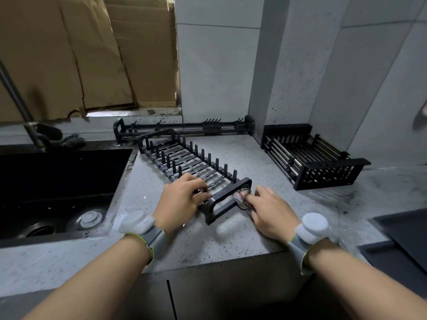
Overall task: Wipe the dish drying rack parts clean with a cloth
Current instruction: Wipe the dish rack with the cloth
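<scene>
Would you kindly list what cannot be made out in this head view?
- Cloth: mostly hidden under the right hand; its size is unclear.
- Left hand fingertips: tucked among the plate rack bars.
- Faucet: cut off by the left edge.
- Object at the right edge: blurred, unidentifiable.

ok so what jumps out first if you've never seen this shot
Two hands at the counter's near edge: the left hand holds down the near end of a long black plate rack, while the right hand rubs a cloth on that end's frame. A black basket sits to the right by the wall, a hook rail lies behind, and a dark sink is on the left.
</scene>
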The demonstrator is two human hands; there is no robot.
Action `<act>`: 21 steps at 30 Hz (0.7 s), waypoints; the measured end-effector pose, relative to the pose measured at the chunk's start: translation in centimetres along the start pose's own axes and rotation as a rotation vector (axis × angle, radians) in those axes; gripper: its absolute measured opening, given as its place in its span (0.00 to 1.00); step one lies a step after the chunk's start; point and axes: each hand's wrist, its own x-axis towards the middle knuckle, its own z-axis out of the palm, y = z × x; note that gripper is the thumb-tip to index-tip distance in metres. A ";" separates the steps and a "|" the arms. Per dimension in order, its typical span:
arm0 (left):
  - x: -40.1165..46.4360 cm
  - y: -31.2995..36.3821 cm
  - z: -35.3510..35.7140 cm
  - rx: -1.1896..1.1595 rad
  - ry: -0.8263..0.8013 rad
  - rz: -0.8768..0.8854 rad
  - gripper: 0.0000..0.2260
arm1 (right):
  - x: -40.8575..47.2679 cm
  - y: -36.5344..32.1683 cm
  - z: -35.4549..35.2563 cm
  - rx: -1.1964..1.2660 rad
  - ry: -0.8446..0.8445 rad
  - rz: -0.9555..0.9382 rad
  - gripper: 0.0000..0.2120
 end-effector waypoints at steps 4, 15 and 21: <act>-0.1 -0.1 0.2 -0.018 0.035 -0.008 0.03 | -0.5 -1.1 -1.0 0.141 -0.042 -0.085 0.14; 1.0 6.5 4.6 0.213 0.190 0.097 0.10 | -0.4 -0.3 -4.4 0.442 0.286 0.131 0.13; 1.0 7.7 5.4 0.237 0.163 0.234 0.11 | -0.8 1.1 -2.9 0.292 0.203 0.194 0.14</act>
